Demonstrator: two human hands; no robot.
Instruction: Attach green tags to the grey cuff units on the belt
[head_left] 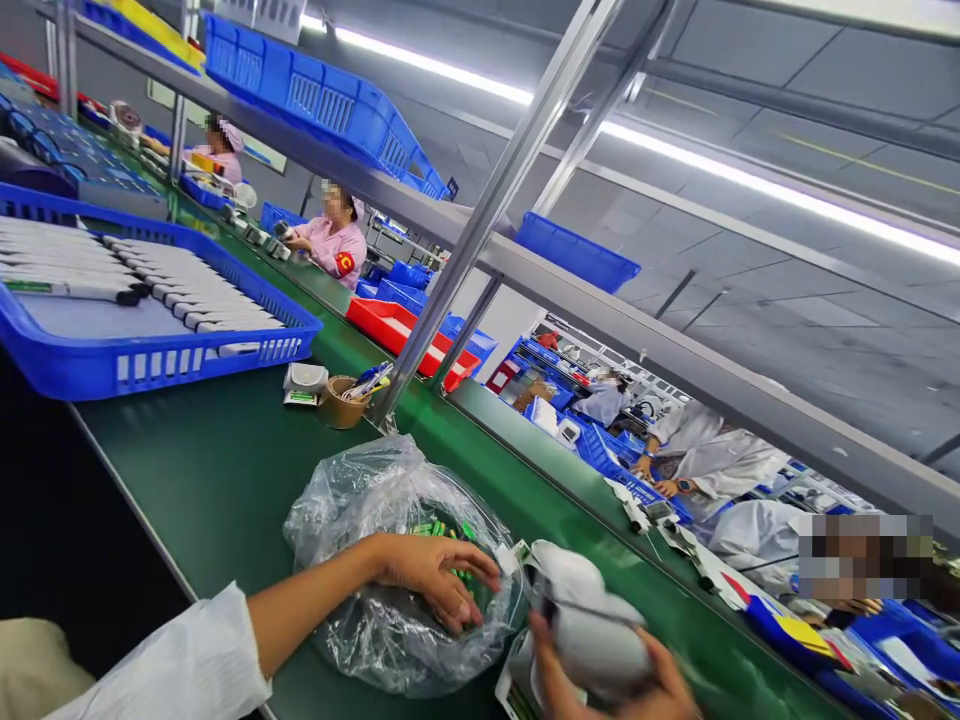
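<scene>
At the far left, a blue basket (90, 370) is sitting on the green worktop (187, 450), and inside it white pieces (180, 285) with dark ends are lying in rows. To the right of it, a small white case (305, 378) is standing just beside a brown tape roll (341, 405), which is holding several pens (373, 380) in its hole. In the middle, a clear plastic bag (345, 500) is lying with its mouth open, and small green pieces (431, 530) are showing inside. Over this mouth your left hand (442, 580) is hanging; its grip is standing partly open, the fingers are loosely bending, and I cannot tell if the fingertips are touching any green piece. Just beside the bag, a second white case (521, 665) is resting. At its right, your right hand (667, 690) is holding a white and grey device (600, 640); its grip is pressing around the sides, thumb at left and fingers at right, and the device is looking blurred. Farther right, beyond the worktop, a person in white (720, 450) is working.
</scene>
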